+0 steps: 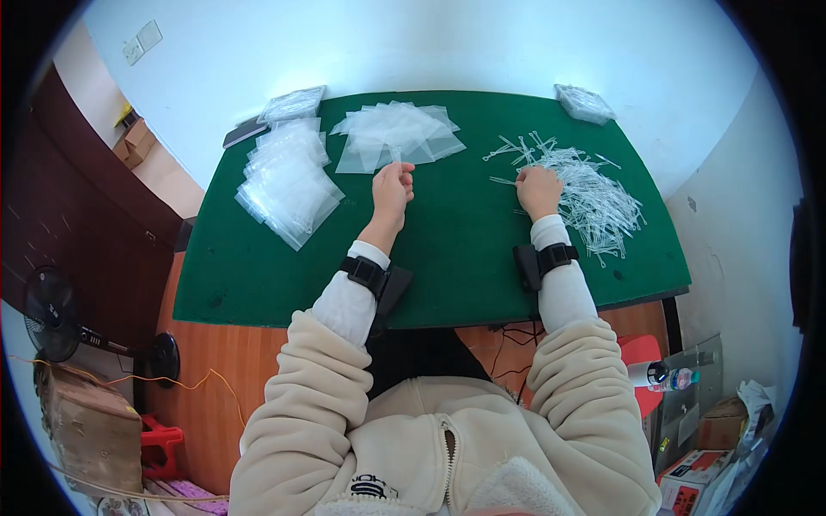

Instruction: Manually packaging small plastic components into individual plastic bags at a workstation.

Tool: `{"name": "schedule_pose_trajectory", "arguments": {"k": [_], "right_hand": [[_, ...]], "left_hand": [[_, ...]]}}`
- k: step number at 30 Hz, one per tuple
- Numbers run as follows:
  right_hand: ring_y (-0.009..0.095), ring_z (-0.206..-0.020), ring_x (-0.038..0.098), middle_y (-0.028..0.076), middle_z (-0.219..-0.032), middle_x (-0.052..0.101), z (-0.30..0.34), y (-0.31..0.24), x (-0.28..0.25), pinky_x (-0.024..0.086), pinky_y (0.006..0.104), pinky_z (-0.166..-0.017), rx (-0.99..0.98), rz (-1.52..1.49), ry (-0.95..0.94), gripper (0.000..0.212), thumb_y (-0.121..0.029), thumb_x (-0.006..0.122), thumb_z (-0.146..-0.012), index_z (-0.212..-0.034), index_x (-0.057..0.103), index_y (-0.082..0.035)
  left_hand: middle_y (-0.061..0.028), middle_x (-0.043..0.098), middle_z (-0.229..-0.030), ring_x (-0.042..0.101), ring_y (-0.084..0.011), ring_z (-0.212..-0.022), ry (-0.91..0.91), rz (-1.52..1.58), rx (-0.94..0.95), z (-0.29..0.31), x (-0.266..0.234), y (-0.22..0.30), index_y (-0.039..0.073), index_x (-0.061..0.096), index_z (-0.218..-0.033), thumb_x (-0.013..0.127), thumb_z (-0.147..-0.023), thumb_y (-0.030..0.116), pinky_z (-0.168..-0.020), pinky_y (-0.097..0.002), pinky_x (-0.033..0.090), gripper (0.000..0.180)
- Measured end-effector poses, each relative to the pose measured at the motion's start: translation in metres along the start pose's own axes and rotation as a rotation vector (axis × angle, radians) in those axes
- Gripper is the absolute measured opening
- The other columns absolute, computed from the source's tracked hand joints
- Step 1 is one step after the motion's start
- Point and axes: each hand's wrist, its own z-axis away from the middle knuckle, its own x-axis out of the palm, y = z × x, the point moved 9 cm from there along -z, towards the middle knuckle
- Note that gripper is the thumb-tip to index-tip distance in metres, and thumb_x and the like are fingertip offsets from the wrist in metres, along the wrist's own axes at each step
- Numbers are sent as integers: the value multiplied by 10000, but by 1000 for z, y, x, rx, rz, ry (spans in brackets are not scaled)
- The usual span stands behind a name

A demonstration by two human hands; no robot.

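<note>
My left hand [392, 196] is closed in a pinch at the near edge of a fanned stack of clear plastic bags [400, 129]. Small clear looped ends poke up from its fingertips, like those of the sticks at the right. A loose heap of thin clear plastic sticks with looped ends [598, 206] covers the right part of the table. At that heap's left edge, my right hand [539, 191] is bent down with its fingers closed. Clear stick ends [502, 181] stick out to the left of these fingers; the fingertips themselves are partly hidden.
The table has a green top [465, 258]. Another spread of clear bags [291, 185] lies at the left. Filled clear packs stand at the back left [292, 104] and back right [585, 104]. A dark flat object [244, 132] lies near the left pack. Beyond is a white wall.
</note>
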Motion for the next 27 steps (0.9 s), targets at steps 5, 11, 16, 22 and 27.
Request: {"name": "schedule_pose_trajectory", "arguments": {"k": [5,11,16,22,27], "right_hand": [[259,-865,534,52,-847,603,1,-6,-3,380,442,-745,-36,6,51,55,-155,593,-738,-770,634,-138],[281,-796,536,82,-793,580,2,-49,-16,402,383,-712,-348,-471,176,57,-155,580,-759,-788,586,-106],[290,-743,517,105,-728,553,47,-131,-35,408,369,-673,-662,-610,-75,34,-72,552,-765,-781,554,-42],[236,-697,557,80,-737,571,47,-131,-34,436,324,-618,-711,-813,-48,80,-57,586,-764,-841,577,-36],[140,-658,580,48,-748,599,32,-112,-30,461,245,-592,-446,-1098,-41,155,-33,647,-738,-881,589,-16]], "left_hand": [[14,429,-640,352,-60,-506,-63,25,-3,1,7,-4,-1,525,-893,386,-926,166,-442,-194,296,220],[-4,476,-663,429,-70,-553,-40,-297,245,-2,7,9,11,534,-889,385,-917,156,-498,-205,368,210],[-27,547,-723,511,-86,-606,-83,-549,412,3,14,12,19,535,-896,373,-922,163,-550,-221,421,218],[-58,595,-795,565,-106,-641,-392,-564,102,17,43,-19,19,536,-907,365,-923,178,-588,-231,448,234],[-51,593,-800,555,-100,-630,-465,-409,-63,24,53,-25,28,541,-921,366,-923,184,-580,-224,443,234]]}}
